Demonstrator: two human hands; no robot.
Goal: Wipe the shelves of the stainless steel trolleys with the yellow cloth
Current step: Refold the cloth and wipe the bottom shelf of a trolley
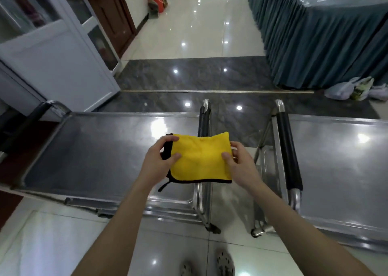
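Left hand (162, 156) & right hand (235, 160) are pinching yellow cloth (201, 156) folded, prob. readying to wipe trolley shelf (100, 149).

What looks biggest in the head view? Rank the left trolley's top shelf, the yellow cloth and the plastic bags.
Left trolley's top shelf
Yellow cloth
Plastic bags, farther away, so their rank is unsure.

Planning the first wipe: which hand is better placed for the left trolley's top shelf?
Probably left: the left hand grips the yellow cloth over that shelf; the right hand is beyond its handle.
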